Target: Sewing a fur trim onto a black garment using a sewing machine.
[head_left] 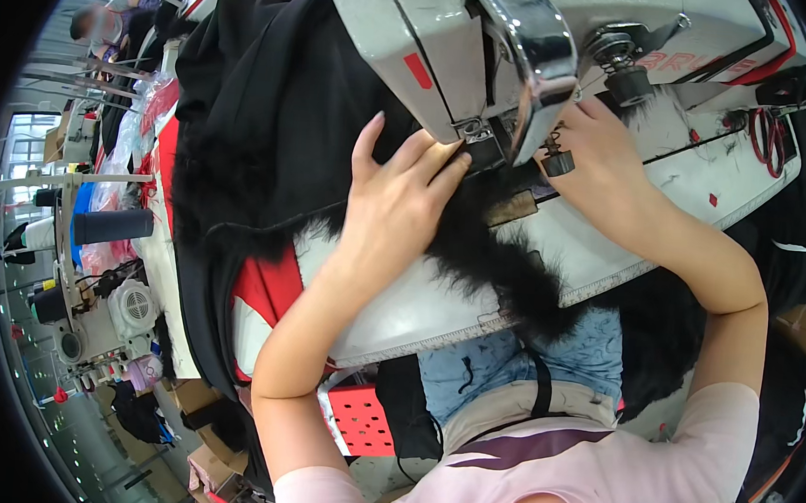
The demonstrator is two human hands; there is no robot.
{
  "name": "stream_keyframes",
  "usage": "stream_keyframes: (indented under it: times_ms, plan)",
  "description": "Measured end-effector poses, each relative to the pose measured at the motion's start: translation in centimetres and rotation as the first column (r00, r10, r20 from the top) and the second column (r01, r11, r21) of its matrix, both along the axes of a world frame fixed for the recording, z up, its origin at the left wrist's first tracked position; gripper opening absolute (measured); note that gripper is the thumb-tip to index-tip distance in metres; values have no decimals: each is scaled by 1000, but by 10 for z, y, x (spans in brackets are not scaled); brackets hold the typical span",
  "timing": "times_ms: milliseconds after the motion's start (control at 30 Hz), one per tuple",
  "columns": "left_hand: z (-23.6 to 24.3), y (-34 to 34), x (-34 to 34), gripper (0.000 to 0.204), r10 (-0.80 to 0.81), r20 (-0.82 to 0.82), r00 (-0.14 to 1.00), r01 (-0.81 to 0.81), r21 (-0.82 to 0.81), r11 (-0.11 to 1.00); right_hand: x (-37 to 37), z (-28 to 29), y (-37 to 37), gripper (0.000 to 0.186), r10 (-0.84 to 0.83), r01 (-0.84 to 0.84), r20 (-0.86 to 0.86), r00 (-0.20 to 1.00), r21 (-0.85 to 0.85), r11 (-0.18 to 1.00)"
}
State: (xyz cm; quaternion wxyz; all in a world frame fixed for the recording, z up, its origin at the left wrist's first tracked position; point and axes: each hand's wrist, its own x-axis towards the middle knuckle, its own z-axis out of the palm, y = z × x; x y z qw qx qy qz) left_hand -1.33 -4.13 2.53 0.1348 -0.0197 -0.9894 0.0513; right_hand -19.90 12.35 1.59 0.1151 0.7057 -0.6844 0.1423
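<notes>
Black fabric (274, 84) with a fluffy black fur trim (505, 268) lies under the head of a white industrial sewing machine (394, 41). My left hand (398, 190) rests flat on the fabric and trim, its thumb spread away and its fingertips close to the presser foot (476, 135). On the other side of the needle area is my right hand (605, 167), reaching in behind the chrome lever cover (534, 50). Its fingertips are mostly hidden there, so what they touch or hold does not show. The trim's loose end hangs toward the table's front edge.
A ruler strip edges the white machine table (397, 335). Red scissor-like handles (768, 141) lie at its right. Red cloth (270, 284) shows under the fabric. A red perforated panel (361, 421) stands below. Another sewing station (109, 315) and a distant person (110, 25) are at left.
</notes>
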Motion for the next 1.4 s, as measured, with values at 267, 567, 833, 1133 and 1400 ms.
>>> stream_keyframes:
  times_ms: [267,567,833,1133,1400]
  plan:
    - [-14,107,38,35,102,-46,994,-76,401,913,-3,-23,-15,24,179,-154,291,940,-107,982]
    - [54,-49,118,5,196,365,910,-118,-226,967,-14,-28,-19,15,236,-242,-51,970,-176,954]
    - [74,-79,130,17,358,31,933,-352,272,896,-10,-22,-19,18,222,-221,-11,975,-154,963]
    - [12,-111,33,55,303,5,953,-298,205,932,-6,-20,-24,19,161,-108,485,860,-136,985]
    - [0,-136,-11,31,346,-436,830,-374,25,927,-11,-12,-21,24,144,-140,480,866,-44,989]
